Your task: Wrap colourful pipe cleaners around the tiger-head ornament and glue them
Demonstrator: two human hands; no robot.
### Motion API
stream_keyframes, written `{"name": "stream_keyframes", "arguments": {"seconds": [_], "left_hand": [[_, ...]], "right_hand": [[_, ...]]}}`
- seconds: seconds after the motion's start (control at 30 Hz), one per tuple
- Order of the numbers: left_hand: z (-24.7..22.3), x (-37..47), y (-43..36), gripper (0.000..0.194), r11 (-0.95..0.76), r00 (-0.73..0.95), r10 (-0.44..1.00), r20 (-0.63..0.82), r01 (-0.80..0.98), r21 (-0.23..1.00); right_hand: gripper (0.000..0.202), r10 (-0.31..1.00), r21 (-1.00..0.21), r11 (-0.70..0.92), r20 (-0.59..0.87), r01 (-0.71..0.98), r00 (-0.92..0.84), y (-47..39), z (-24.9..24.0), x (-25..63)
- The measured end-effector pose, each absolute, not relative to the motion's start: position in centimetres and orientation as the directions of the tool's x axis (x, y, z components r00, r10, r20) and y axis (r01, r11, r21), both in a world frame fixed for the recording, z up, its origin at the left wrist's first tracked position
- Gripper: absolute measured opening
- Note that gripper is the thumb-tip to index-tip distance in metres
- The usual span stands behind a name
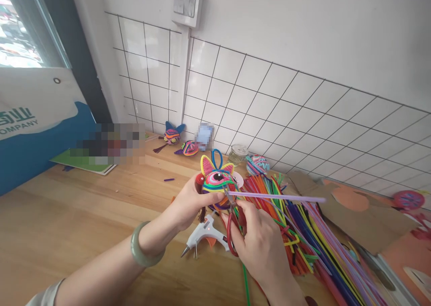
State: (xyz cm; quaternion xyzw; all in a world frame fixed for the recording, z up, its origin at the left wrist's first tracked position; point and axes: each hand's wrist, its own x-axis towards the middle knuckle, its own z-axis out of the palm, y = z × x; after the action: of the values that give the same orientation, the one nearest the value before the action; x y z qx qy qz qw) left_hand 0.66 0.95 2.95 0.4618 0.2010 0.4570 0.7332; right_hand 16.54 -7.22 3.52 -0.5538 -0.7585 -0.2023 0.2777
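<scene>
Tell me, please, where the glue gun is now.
At the lower centre of the head view, the glue gun is on the wooden table, below the colourful toy in the left hand and left of the right hand.

A three-part switch [184, 3] sits high on the pale wall [303, 23], a white conduit [185, 77] running down from it past a black wire grid [272, 63]. At left, a blue-and-white banner [40, 149] stands below a window [20, 28]. A lidded jar [237, 154] stands near the grid.
</scene>
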Motion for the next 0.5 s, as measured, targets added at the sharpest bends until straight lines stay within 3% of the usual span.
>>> {"name": "stream_keyframes", "arguments": {"seconds": [0.5], "left_hand": [[2.56, 0.95, 0.96, 0.030, 0.207, 0.519, 0.849, 0.103, -0.506, 0.837]], "right_hand": [[0.032, 0.747, 0.059, 0.317, 0.599, 0.947, -0.288, -6.74, 2.74, 17.00]]}}
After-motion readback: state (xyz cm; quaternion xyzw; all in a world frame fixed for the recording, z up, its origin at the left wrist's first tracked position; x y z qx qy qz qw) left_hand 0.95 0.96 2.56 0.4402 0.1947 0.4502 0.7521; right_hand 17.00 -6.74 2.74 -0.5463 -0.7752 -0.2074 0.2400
